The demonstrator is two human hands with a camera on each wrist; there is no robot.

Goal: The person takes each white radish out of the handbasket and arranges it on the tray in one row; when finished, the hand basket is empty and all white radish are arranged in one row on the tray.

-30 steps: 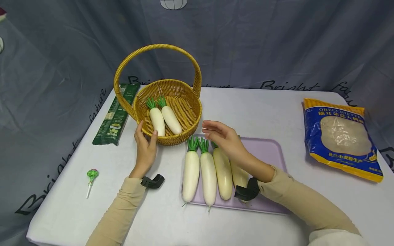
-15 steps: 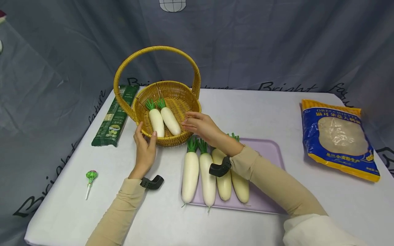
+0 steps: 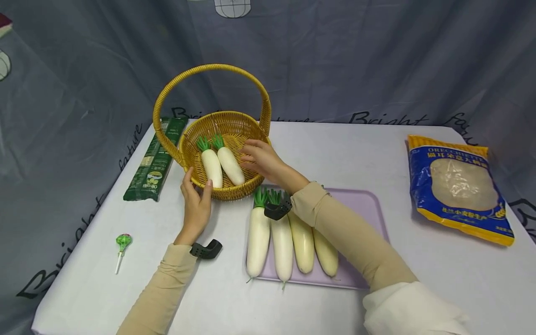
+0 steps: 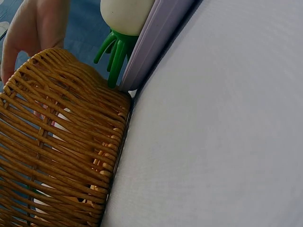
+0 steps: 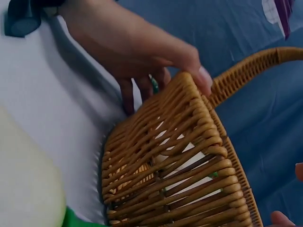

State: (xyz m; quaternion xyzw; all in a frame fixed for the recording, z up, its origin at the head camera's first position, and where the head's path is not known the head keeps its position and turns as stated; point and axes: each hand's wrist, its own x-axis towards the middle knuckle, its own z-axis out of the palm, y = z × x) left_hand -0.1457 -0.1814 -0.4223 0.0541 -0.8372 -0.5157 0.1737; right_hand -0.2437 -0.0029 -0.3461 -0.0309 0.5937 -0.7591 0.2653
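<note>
A yellow-brown wicker basket (image 3: 228,194) with a tall hoop handle stands at the back left of the table. Inside it, side by side, lie two small white radishes (image 3: 230,165) with green tops. My left hand (image 3: 196,210) holds the basket's front left rim; in the right wrist view its thumb (image 5: 204,78) lies over the rim and its fingers lie along the outer wall. My right hand (image 3: 265,163) reaches over the basket's right rim, fingers loosely bent beside the radishes, with nothing visible in them. Several larger radishes (image 3: 257,242) lie on the lilac tray (image 3: 356,204).
A green packet (image 3: 151,167) lies left of the basket, partly behind it. Nearer the left edge is a lollipop (image 3: 123,244). On the right lies a blue and yellow pasta bag (image 3: 458,186). A grey curtain (image 3: 335,60) hangs behind the table.
My right hand has moved left and away from me, from above the tray to over the basket's inside. The left hand stays at the rim; the radishes have not moved.
</note>
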